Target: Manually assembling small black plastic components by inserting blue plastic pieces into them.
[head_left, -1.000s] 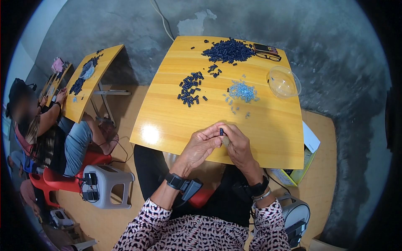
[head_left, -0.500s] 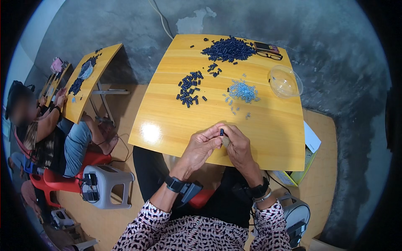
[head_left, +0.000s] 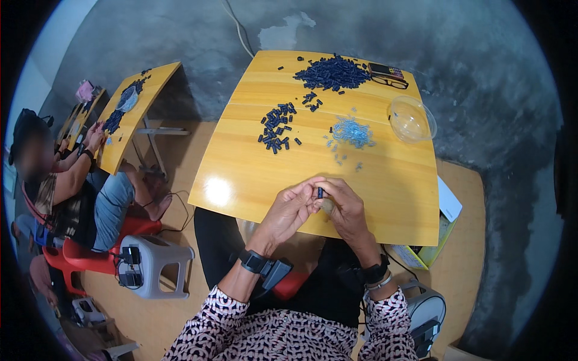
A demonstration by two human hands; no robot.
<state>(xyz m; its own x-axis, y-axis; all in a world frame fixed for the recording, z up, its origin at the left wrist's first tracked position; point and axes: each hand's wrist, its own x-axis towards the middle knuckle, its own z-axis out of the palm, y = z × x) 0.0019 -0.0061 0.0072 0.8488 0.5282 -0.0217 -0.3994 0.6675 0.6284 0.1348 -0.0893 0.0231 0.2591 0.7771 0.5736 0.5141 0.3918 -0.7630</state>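
Note:
My left hand (head_left: 289, 210) and my right hand (head_left: 346, 207) meet over the near edge of a yellow wooden table (head_left: 253, 174). Between their fingertips they pinch one small dark blue plastic piece (head_left: 320, 192), held upright. Further out on the table lie a small group of the same dark blue pieces (head_left: 277, 127), a large heap of them (head_left: 331, 72) at the far edge, and a scatter of tiny light blue parts (head_left: 352, 132). Both wrists wear dark bands.
A clear plastic bowl (head_left: 412, 118) sits at the table's right. A dark calculator-like device (head_left: 386, 71) and glasses lie at the far right corner. A grey stool (head_left: 153, 265) stands at my left. Another person (head_left: 66, 186) works at a second yellow table (head_left: 135, 114).
Both hands stay together on the small dark piece at the table's near edge; only slight finger movement shows.

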